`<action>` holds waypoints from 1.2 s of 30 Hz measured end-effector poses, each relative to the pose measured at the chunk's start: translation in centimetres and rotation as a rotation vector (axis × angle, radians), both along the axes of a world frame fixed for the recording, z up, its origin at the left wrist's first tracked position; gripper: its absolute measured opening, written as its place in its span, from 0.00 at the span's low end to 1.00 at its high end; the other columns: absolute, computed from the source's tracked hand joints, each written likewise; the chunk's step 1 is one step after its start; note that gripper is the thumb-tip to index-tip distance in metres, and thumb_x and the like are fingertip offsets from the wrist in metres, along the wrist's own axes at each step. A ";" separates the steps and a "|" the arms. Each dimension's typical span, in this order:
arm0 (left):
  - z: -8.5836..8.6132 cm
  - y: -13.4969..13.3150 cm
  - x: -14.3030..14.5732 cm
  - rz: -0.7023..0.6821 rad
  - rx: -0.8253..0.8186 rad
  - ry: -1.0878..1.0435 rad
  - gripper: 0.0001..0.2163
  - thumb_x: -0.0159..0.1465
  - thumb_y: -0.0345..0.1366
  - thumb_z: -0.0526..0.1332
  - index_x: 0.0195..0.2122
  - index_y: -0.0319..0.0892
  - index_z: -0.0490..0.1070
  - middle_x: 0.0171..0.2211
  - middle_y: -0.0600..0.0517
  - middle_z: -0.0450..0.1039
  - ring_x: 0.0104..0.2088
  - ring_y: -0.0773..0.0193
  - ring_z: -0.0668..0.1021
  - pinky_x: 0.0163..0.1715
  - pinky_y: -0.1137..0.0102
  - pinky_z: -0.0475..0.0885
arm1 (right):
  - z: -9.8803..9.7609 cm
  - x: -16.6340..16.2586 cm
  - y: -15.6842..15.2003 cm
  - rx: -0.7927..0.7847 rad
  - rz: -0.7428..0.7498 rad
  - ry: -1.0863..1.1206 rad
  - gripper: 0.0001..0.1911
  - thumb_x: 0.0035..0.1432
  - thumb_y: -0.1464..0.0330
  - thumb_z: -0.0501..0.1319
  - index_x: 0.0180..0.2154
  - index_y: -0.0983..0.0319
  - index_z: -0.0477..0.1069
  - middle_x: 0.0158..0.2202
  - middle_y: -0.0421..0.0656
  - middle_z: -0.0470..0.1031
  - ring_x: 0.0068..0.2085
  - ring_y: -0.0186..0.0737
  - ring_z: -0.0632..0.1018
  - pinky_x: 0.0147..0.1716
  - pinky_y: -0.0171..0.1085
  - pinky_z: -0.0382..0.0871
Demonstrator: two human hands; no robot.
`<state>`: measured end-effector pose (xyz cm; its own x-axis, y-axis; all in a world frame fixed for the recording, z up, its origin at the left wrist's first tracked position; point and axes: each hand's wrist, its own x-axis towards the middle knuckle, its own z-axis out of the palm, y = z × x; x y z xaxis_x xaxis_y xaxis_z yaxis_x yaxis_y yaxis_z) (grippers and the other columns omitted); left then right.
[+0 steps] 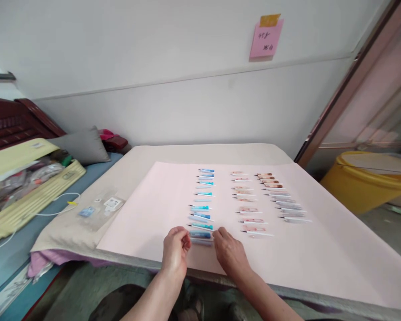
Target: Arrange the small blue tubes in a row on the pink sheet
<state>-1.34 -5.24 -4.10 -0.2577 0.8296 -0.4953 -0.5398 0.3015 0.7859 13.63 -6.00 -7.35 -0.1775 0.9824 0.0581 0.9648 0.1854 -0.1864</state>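
Note:
My left hand [176,247] is at the near end of the left column, fingers curled and closed beside the left end of a dark blue pen barrel [200,234]. Across from it, my right hand [230,249] has its fingers pinched together at the right end of that barrel. What either hand grips, if anything, is hidden by the fingers. Just beyond lies a teal pen barrel [200,226] with a thin white stick with a dark tip alongside. A pale clear piece [201,242] rests on the near side of the dark blue barrel.
More blue and teal barrels [205,183] continue up this column. Rows of pink pieces [250,209], brown pieces [270,180] and clear grey pieces [289,207] lie to the right. Clear plastic bags [103,207] lie left on the pale cover. A yellow bin [357,187] stands at right.

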 end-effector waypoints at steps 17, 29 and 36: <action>-2.4 -3.4 3.4 -0.112 -0.260 -0.073 0.08 0.55 0.34 0.58 0.35 0.37 0.67 0.31 0.44 0.74 0.29 0.62 0.78 0.24 0.74 0.70 | -0.8 -0.3 0.1 -0.077 0.138 -0.019 0.08 0.56 0.75 0.51 0.35 0.60 0.65 0.37 0.44 0.69 0.34 0.37 0.73 0.27 0.32 0.59; -3.5 -2.7 3.4 -0.063 -0.165 -0.176 0.02 0.54 0.31 0.59 0.27 0.39 0.66 0.23 0.49 0.72 0.24 0.65 0.77 0.24 0.72 0.71 | -1.9 -1.1 -0.6 -0.027 0.253 -0.120 0.08 0.53 0.78 0.51 0.35 0.63 0.63 0.36 0.48 0.69 0.34 0.43 0.74 0.29 0.37 0.64; -4.0 -2.0 3.3 -0.026 -0.172 -0.175 0.03 0.54 0.29 0.58 0.24 0.39 0.65 0.22 0.49 0.72 0.24 0.64 0.77 0.25 0.71 0.72 | -1.4 -1.3 -0.7 -0.081 0.235 -0.090 0.08 0.54 0.78 0.50 0.35 0.63 0.63 0.35 0.48 0.69 0.33 0.44 0.75 0.28 0.36 0.63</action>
<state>1.92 -7.27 -8.12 -0.1350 0.7347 -0.6648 -0.6535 0.4383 0.6171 12.35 -6.73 -8.75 -0.4025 0.9143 -0.0454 0.9103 0.3946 -0.1248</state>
